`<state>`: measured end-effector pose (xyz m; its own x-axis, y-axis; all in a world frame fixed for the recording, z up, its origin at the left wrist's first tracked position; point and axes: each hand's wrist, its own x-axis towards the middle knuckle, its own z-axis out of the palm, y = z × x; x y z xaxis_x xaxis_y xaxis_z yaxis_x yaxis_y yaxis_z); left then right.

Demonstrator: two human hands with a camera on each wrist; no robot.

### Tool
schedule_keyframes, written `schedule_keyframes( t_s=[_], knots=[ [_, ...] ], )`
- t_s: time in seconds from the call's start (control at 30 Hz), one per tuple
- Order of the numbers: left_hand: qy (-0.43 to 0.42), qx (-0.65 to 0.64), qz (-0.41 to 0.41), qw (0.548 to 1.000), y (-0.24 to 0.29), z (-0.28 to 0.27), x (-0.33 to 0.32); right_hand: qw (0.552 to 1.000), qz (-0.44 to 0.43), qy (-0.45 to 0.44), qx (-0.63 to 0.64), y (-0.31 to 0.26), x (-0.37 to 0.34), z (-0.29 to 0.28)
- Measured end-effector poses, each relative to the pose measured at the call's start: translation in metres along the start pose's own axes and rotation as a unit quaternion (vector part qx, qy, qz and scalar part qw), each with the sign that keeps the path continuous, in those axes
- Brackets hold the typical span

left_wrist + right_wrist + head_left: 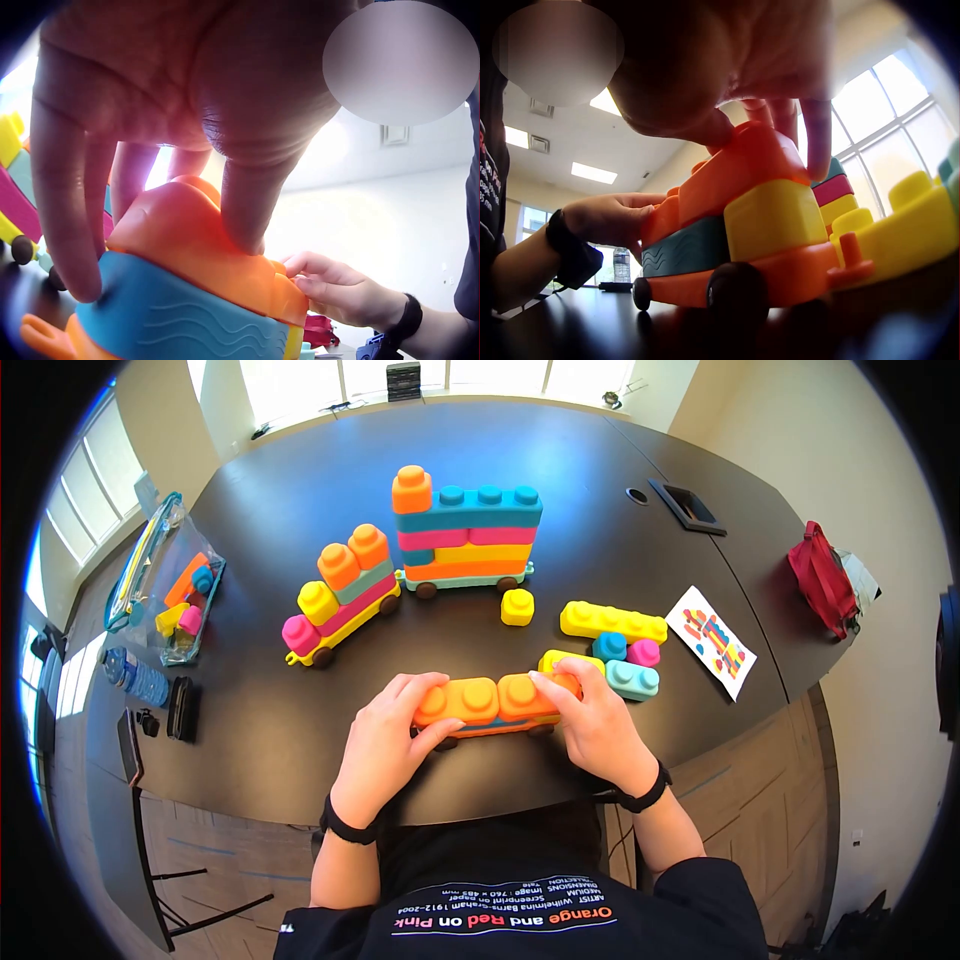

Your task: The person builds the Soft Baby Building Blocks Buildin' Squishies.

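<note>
At the near side of the table stands a toy train wagon with an orange wheeled base point(795, 274). A blue block point(180, 315) and a yellow block point(776, 221) form its lower layer. Two orange blocks lie end to end on top: the left block point(457, 702) and the right block point(524, 698). My left hand point(385, 735) grips the left end, thumb on the near side and fingers over the far side. Around the right orange block's outer end, my right hand point(603, 730) holds with thumb and fingers.
Beyond the wagon stand a tall stacked wagon point(470, 540) and a stepped wagon point(345, 590). A yellow cube point(517, 607), a long yellow block point(613, 621), a light teal block point(632, 680) and a picture card point(712, 640) lie rightward. A clear bag point(165, 585) and water bottle point(137, 676) are left.
</note>
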<state>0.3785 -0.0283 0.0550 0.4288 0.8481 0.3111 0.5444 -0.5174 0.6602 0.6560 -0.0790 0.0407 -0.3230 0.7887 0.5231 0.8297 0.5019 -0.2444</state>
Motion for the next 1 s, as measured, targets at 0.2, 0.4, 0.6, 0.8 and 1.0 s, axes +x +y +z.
schedule_keyframes(
  t_s=[0.2,0.4,0.6,0.8,1.0],
  knots=[
    [0.004,0.001,0.009,1.000,-0.004,0.001,0.001,0.999,-0.024,-0.026,0.014,0.002,0.004,-0.004],
    [-0.006,-0.009,0.004,1.000,-0.001,0.000,0.002,0.999,-0.027,-0.023,0.032,0.005,0.001,0.001],
    [0.000,-0.006,0.002,1.000,-0.004,0.001,0.002,0.979,0.043,-0.062,0.189,0.027,0.010,-0.023],
    [-0.002,-0.012,0.000,1.000,-0.004,0.001,0.002,0.991,0.100,-0.084,0.009,0.080,0.000,-0.031],
    [-0.022,-0.025,-0.006,0.999,-0.007,-0.001,0.003,0.990,0.083,-0.101,-0.049,0.081,-0.002,-0.030]
  ],
)
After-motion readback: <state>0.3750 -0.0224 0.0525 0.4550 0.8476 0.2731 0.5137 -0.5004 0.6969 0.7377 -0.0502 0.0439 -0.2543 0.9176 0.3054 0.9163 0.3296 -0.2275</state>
